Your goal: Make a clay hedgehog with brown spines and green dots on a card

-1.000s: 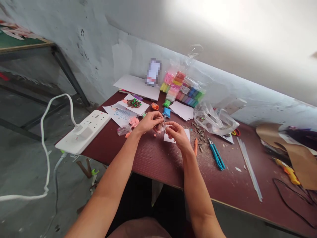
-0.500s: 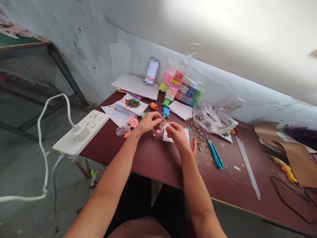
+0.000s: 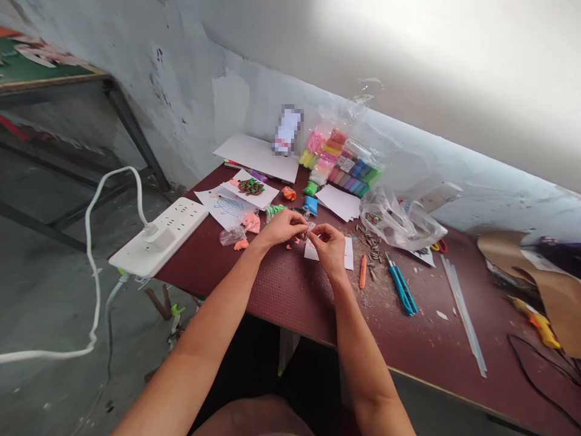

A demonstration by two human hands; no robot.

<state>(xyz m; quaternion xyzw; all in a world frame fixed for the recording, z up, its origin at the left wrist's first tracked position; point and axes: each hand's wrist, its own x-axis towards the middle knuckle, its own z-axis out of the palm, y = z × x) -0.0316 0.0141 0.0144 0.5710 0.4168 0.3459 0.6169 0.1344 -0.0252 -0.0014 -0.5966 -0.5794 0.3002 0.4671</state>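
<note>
Between my two hands is a small clear plastic wrapper (image 3: 311, 226), mostly covered by the fingers. My left hand (image 3: 285, 227) pinches it from the left, thumb and fingertips together. From the right, my right hand (image 3: 329, 246) is closed on it in a pinch. A small white paper (image 3: 342, 254) lies under my right hand. Bits of salmon-pink clay (image 3: 250, 222) and a crumpled clear bag (image 3: 232, 235) lie left of my left hand. Behind the hands are a green striped packet (image 3: 275, 211), a blue clay packet (image 3: 311, 205) and an orange lump (image 3: 288, 194).
Sunflower seeds (image 3: 373, 247), an orange stick (image 3: 363, 271) and teal-handled snips (image 3: 401, 286) lie to the right, with clear glue sticks (image 3: 463, 315) and a yellow glue gun (image 3: 542, 327) beyond. A power strip (image 3: 158, 236) sits at the left edge. Clay packs (image 3: 354, 172) lean on the wall.
The view has shifted slightly, so the table appears further right. My hands have drawn closer together, and less of the clear wrapper shows between them.
</note>
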